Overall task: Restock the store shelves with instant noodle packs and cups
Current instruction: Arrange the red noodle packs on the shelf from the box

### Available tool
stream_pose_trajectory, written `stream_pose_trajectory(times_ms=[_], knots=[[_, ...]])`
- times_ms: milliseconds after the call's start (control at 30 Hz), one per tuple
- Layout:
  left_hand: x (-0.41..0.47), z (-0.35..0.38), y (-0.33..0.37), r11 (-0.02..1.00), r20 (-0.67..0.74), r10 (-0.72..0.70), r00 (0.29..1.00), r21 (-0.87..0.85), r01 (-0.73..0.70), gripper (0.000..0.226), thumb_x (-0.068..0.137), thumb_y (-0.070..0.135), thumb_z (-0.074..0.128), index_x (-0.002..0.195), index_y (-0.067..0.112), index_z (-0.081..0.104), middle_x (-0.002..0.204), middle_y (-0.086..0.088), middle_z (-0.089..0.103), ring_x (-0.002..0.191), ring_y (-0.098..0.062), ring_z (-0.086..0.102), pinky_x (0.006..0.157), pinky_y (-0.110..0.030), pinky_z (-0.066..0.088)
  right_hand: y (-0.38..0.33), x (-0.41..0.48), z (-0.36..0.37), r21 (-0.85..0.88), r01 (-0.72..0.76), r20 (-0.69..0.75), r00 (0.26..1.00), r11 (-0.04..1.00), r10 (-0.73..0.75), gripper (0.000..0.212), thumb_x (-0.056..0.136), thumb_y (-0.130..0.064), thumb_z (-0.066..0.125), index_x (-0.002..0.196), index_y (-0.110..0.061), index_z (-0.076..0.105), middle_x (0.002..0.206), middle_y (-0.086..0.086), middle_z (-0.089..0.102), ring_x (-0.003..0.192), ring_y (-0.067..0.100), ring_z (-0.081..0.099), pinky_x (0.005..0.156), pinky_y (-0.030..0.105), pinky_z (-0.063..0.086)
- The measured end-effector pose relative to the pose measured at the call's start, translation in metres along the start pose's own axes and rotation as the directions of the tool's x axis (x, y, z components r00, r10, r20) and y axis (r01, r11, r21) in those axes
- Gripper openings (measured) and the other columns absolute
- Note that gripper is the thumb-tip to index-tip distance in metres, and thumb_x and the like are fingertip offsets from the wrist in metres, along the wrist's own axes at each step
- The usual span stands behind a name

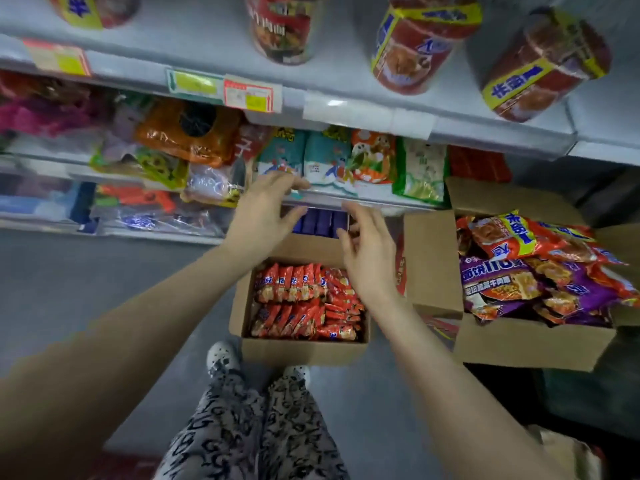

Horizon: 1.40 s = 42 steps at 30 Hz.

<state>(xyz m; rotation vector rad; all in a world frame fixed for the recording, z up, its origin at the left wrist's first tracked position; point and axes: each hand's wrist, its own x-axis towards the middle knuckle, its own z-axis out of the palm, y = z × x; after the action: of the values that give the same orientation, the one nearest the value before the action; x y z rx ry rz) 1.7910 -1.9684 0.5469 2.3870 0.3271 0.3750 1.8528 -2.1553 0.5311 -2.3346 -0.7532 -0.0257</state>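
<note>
Two cardboard boxes are seen on the floor [104, 289], and neither looks much emptied. The centre box [304, 351] is packed with two tight rows of orange-red noodle packs [301, 299]. The right box [526, 344], at the right of the frame, is heaped with loose red and purple packs [533, 271]. Along the top of the frame, noodle cups [419, 43] are stood on the upper shelf [207, 36] with wide gaps between them. On the middle shelf [381, 202], at the centre of the frame, teal packs [322, 157] are stood upright in a row.

The left hand [266, 206] is stretched to the front lip of the middle shelf, its fingers fairly straight and touching the foot of a teal pack; nothing is gripped. The right hand [367, 261] is held just below that shelf, above the centre box, with its fingers loosely curled and spread, and nothing is held in it.

Restocking is judged to be at an early or middle stage. Some stock is shelved, but most of the boxed packs are yet to be moved, and the cup row could be filled out. The step in hand is judged to be straightening the teal packs.
</note>
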Motion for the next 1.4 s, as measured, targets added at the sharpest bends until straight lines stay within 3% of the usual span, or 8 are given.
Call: stream_pose_trajectory(times_ms=[200, 333, 533, 633, 900, 1067, 1267, 1400], knots=[[-0.038, 0.059, -0.065, 0.988, 0.07, -0.152, 0.986, -0.031, 0.154, 0.033, 0.087, 0.011, 0.07, 0.119, 0.016, 0.064, 0.114, -0.004, 0.061, 0.099, -0.021, 0.06, 0.084, -0.036, 0.052, 0.047, -0.044, 0.068, -0.018, -0.126, 0.108, 0.986, 0.992, 0.127, 0.039, 0.091, -0.008, 0.066, 0.129, -0.011, 0.059, 0.118, 0.007, 0.061, 0.104, 0.023, 0.06, 0.091, 0.035, 0.05], [-0.064, 0.114, -0.115, 0.946, 0.164, -0.312, 0.936, -0.033, 0.322, 0.037, 0.085, 0.016, 0.073, 0.12, 0.013, 0.063, 0.118, -0.008, 0.061, 0.101, -0.029, 0.062, 0.084, -0.04, 0.053, 0.089, -0.068, 0.122, -0.028, -0.191, 0.18, 0.965, 0.981, 0.193, 0.037, 0.091, -0.008, 0.068, 0.127, -0.012, 0.062, 0.122, 0.005, 0.063, 0.11, 0.019, 0.061, 0.098, 0.02, 0.04], [-0.11, 0.2, -0.203, 0.888, 0.285, -0.428, 0.858, -0.041, 0.457, 0.041, 0.088, 0.02, 0.071, 0.128, 0.023, 0.06, 0.129, -0.003, 0.059, 0.106, -0.027, 0.062, 0.087, -0.046, 0.054, 0.149, -0.107, 0.216, -0.006, -0.304, 0.329, 0.899, 0.953, 0.289, 0.042, 0.091, -0.005, 0.066, 0.132, -0.013, 0.059, 0.127, 0.004, 0.064, 0.111, 0.019, 0.063, 0.097, 0.029, 0.05], [-0.136, 0.235, -0.243, 0.86, 0.324, -0.479, 0.816, -0.012, 0.51, 0.046, 0.088, 0.018, 0.07, 0.132, 0.022, 0.058, 0.128, -0.005, 0.06, 0.108, -0.028, 0.061, 0.088, -0.047, 0.054, 0.173, -0.125, 0.266, -0.022, -0.335, 0.392, 0.864, 0.942, 0.316, 0.043, 0.091, -0.003, 0.067, 0.132, -0.009, 0.059, 0.127, 0.004, 0.066, 0.114, 0.019, 0.063, 0.096, 0.017, 0.043], [-0.19, 0.313, -0.322, 0.771, 0.42, -0.598, 0.682, 0.072, 0.632, 0.048, 0.09, 0.025, 0.068, 0.136, 0.023, 0.055, 0.131, -0.003, 0.058, 0.108, -0.025, 0.061, 0.09, -0.038, 0.051, 0.226, -0.157, 0.378, -0.092, -0.378, 0.532, 0.764, 0.921, 0.366, 0.041, 0.093, -0.008, 0.065, 0.133, -0.009, 0.058, 0.121, 0.007, 0.069, 0.105, 0.02, 0.067, 0.091, 0.027, 0.051], [-0.214, 0.359, -0.357, 0.726, 0.429, -0.637, 0.64, 0.056, 0.685, 0.043, 0.096, 0.023, 0.06, 0.138, 0.018, 0.054, 0.134, -0.006, 0.058, 0.115, -0.026, 0.059, 0.097, -0.039, 0.05, 0.251, -0.171, 0.437, -0.19, -0.425, 0.592, 0.67, 0.885, 0.448, 0.05, 0.096, -0.015, 0.063, 0.142, -0.016, 0.046, 0.085, 0.002, 0.064, 0.07, 0.017, 0.061, 0.063, 0.03, 0.049], [-0.229, 0.405, -0.385, 0.703, 0.449, -0.649, 0.614, 0.045, 0.71, 0.044, 0.099, 0.014, 0.051, 0.143, 0.011, 0.047, 0.144, -0.011, 0.05, 0.129, -0.029, 0.049, 0.108, -0.034, 0.035, 0.276, -0.178, 0.501, -0.283, -0.503, 0.558, 0.607, 0.817, 0.566, 0.053, 0.097, -0.025, 0.063, 0.143, -0.013, 0.041, 0.096, 0.004, 0.069, 0.083, 0.02, 0.068, 0.069, 0.03, 0.055], [-0.238, 0.427, -0.399, 0.666, 0.446, -0.684, 0.578, 0.058, 0.744, 0.048, 0.1, 0.015, 0.046, 0.148, 0.016, 0.041, 0.148, -0.008, 0.045, 0.133, -0.028, 0.045, 0.112, -0.038, 0.034, 0.285, -0.178, 0.531, -0.3, -0.531, 0.52, 0.606, 0.793, 0.602, 0.036, 0.095, -0.027, 0.064, 0.125, -0.012, 0.052, 0.102, 0.007, 0.069, 0.09, 0.024, 0.069, 0.075, 0.033, 0.056]])
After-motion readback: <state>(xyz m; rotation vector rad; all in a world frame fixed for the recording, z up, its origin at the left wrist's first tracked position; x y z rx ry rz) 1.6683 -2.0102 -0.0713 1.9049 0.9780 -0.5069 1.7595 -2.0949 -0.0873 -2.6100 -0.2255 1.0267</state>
